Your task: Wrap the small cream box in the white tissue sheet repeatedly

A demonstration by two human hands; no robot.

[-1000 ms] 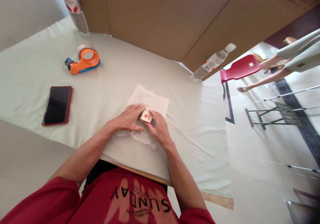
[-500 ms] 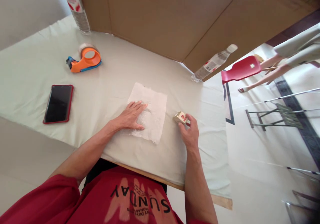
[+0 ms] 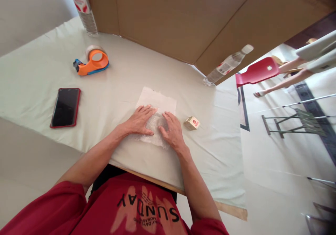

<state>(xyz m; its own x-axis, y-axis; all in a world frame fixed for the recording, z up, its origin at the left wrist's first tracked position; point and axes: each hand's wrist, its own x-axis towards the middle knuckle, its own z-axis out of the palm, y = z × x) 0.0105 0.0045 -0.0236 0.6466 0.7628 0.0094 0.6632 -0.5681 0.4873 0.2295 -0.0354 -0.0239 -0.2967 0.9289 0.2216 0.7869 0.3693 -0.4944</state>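
Observation:
A whitish, translucent sheet that looks like bubble wrap (image 3: 154,124) lies flat on the cloth-covered table in front of me. My left hand (image 3: 140,120) rests on its left part, fingers spread. On the right part lies my right hand (image 3: 172,130), fingers stretched out and thumb apart. Neither hand grips anything. A small cream box with red print (image 3: 192,123) stands on the cloth just right of my right hand, apart from it.
An orange and blue tape dispenser (image 3: 94,63) and a red-cased phone (image 3: 65,107) lie at the left. Two water bottles (image 3: 85,12) (image 3: 227,67) stand by a tall cardboard panel (image 3: 168,18). Right of the table are a red chair (image 3: 258,72), a folding stool (image 3: 296,121) and a person's legs.
My right hand has let go of the small box and moved left onto the sheet. The box stays on the table. My left hand remains on the sheet.

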